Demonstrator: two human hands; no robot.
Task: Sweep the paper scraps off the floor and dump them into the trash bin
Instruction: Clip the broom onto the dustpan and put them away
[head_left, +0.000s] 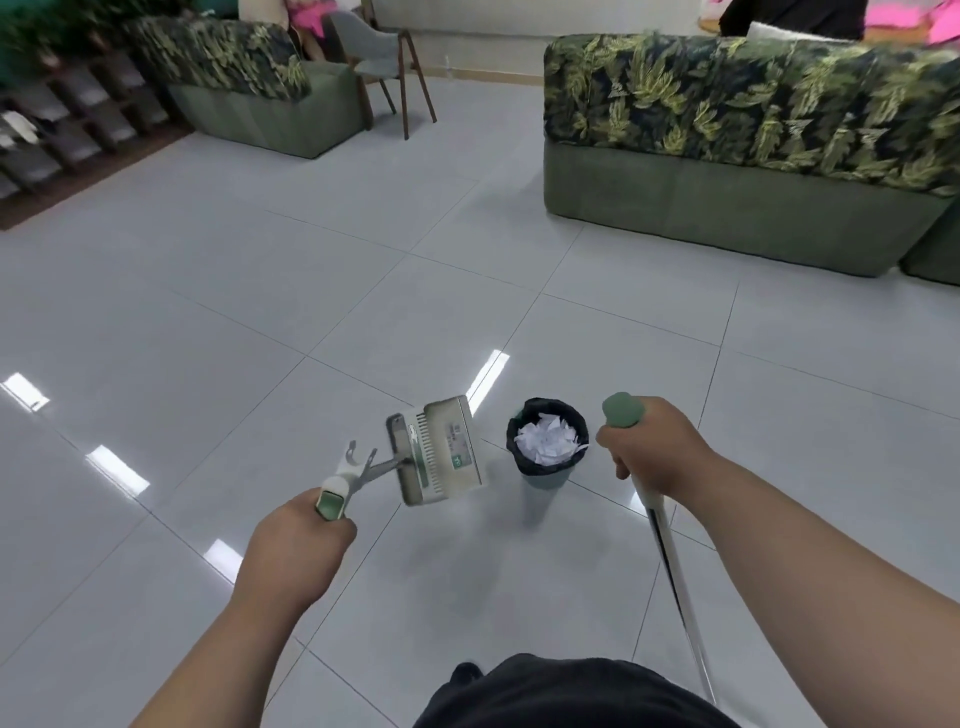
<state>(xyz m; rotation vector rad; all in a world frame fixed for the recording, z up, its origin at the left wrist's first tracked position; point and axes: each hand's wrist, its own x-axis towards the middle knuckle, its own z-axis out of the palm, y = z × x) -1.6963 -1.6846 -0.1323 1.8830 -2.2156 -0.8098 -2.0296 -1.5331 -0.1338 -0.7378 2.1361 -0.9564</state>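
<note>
Paper scraps (546, 441) lie heaped inside the trash bin (543, 481) on the tiled floor (363, 291). The left hand (296, 545) has its fingers curled round the handle of the dustpan (441, 449), which is tilted in the air beside the bin. The right hand (649, 447) has its fingers gripping the green-capped broom (670, 566).

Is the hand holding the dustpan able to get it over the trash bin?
Probably yes. The left hand grips the dustpan handle, the pan hangs just beside the trash bin, and only bare floor lies between.
</note>
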